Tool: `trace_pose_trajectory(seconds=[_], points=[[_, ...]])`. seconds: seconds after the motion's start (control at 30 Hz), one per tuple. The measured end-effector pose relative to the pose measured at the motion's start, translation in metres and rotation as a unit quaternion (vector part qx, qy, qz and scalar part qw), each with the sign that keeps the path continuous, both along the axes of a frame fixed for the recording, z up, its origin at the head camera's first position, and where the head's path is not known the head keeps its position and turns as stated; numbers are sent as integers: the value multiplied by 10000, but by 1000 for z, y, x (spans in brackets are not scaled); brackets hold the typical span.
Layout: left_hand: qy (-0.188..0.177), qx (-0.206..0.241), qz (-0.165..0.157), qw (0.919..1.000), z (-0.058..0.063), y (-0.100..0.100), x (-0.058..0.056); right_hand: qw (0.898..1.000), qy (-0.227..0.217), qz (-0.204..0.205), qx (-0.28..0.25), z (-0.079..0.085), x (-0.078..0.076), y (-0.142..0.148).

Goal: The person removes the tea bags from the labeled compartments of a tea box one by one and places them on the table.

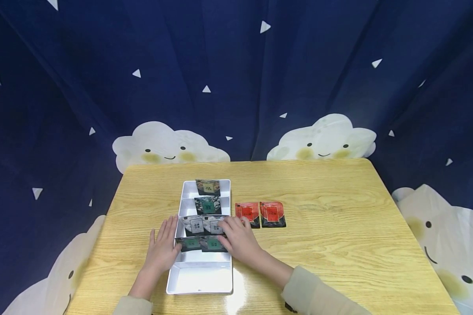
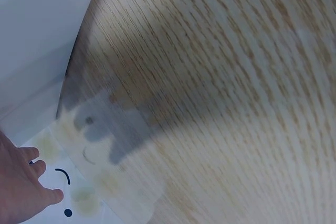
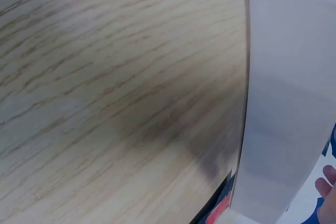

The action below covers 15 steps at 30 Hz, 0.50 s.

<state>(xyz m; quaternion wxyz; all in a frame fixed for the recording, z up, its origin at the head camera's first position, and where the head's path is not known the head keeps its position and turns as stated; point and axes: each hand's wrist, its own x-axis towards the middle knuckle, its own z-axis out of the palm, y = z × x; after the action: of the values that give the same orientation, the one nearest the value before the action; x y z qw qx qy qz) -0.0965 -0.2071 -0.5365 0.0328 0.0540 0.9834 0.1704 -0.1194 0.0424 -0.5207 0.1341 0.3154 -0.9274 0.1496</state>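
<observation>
Grey sachets [image 1: 196, 225] in white tray [image 1: 200, 281], right fingers [image 1: 229, 225] touching one

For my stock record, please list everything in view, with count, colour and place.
Table: one, yellowish wood, foreground.
Tray: one, white, left of table's middle.
Golden-brown packet: one, tray's far end.
Black-green packet: one, next nearer.
Grey packets: two, next nearer.
Dark green packets: two, nearest row.
Red-black packets: two, right of tray.
Curtain: navy, behind table; count unclear.
Triangles: many, white, on curtain.
Clouds: four, white, around table.
Dark object: one, bottom, unidentified.
Sleeves: two, pale, bottom edge.
Left hand: one, tray's left edge.
Right hand: one, at nearer packets.
</observation>
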Motion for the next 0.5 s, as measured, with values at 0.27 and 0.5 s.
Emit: trace_pose_trajectory(seconds=[0.27,0.5], points=[[14,51,13,10000,-1,0,0,9992,-192,1,358,-8,2,-9],[56,52,4,10000,-2,-1,1,9988,-142,-83,466,-9,1,-15]])
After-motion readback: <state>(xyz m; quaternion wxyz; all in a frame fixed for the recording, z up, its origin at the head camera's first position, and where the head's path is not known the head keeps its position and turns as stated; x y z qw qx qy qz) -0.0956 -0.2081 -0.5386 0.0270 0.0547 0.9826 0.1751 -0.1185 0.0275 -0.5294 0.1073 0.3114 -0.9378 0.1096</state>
